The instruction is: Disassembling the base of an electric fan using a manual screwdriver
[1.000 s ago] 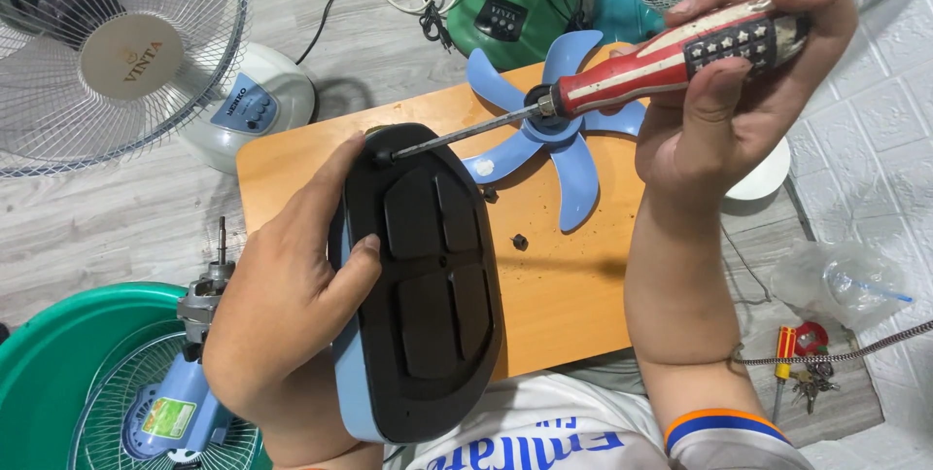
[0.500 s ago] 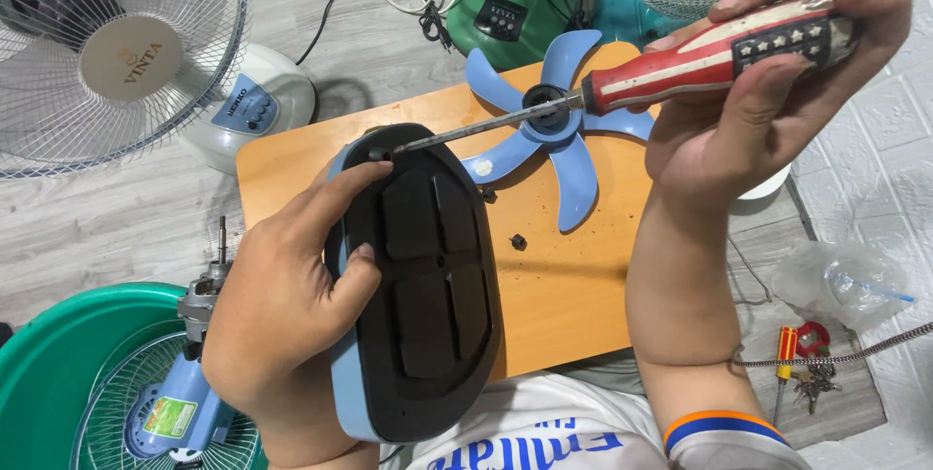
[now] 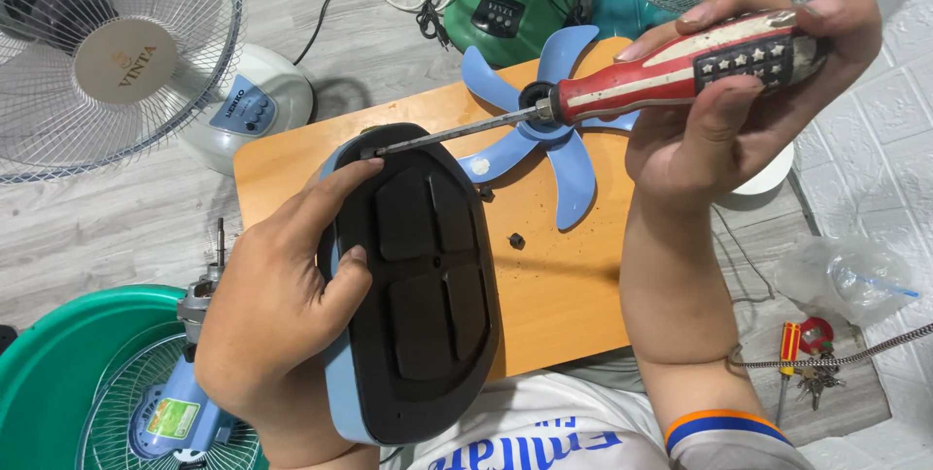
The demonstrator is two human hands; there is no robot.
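My left hand (image 3: 277, 310) grips a blue fan base (image 3: 418, 285) turned on its side, its black underside facing me. In my right hand (image 3: 724, 105) is a screwdriver (image 3: 622, 86) with a red and white handle. Its metal tip touches the top edge of the black underside, close to my left index finger. Behind the shaft, a blue fan blade (image 3: 549, 120) lies on a small wooden table (image 3: 554, 295). A small dark screw (image 3: 516, 240) rests on the tabletop to the right of the base.
A white fan with a wire grille (image 3: 107, 52) stands at the left. A green basin (image 3: 58, 373) holds a grille and a blue motor (image 3: 180, 402). Green and teal fan bases (image 3: 505, 13) sit at the back. A plastic bag (image 3: 850, 276) and small screwdriver (image 3: 785, 353) lie right.
My right hand has shifted slightly right and up with the screwdriver, its tip staying at the top edge of the base. My left hand keeps the same hold.
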